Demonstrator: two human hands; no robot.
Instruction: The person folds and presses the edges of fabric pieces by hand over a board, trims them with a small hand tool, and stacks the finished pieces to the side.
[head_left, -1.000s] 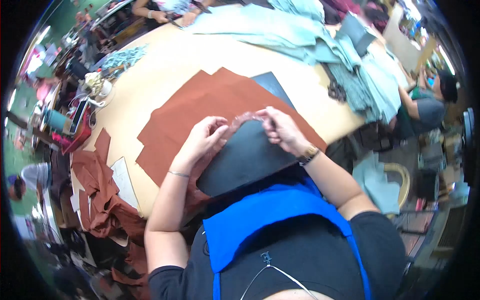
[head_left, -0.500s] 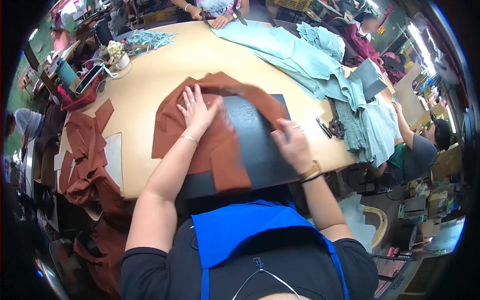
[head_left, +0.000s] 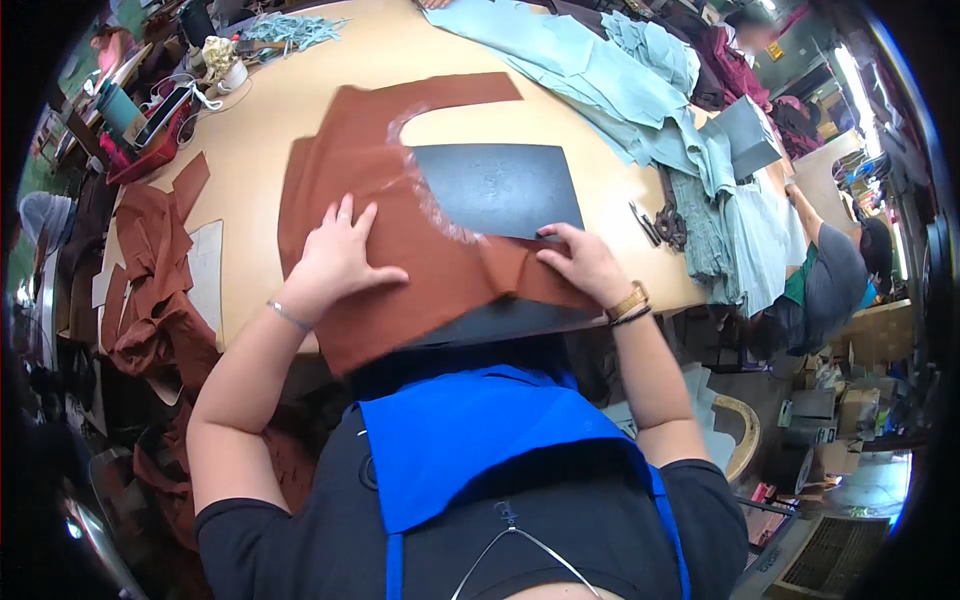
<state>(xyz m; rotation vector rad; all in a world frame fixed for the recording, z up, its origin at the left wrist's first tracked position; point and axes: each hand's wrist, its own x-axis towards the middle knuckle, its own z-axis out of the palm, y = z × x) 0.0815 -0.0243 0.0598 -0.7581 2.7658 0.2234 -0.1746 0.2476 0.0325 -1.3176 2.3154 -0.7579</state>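
A reddish-brown leather-like garment piece (head_left: 370,180) lies spread over the near part of the table, with a curved cut-out whose edge carries whitish, shiny marks. My left hand (head_left: 340,255) rests flat on its left part, fingers spread. At the right end of the piece, my right hand (head_left: 590,268) has thumb and fingers closed about its upper edge. The fingertips are partly hidden, with a small dark spot at the index fingertip. Beneath the piece is a dark board (head_left: 500,185), bare inside the curve and covered elsewhere.
Pale teal sheets (head_left: 570,90) drape along the table's far right side. Dark scissors-like tools (head_left: 645,222) lie right of the board. More brown pieces (head_left: 150,270) hang over the left edge, near a red basket (head_left: 150,165). Another person's arm (head_left: 805,210) reaches in at the right.
The brown piece has been opened out and turned, its curved edge now facing right with the whitish marks showing. My left hand moved down and left; my right hand shifted slightly.
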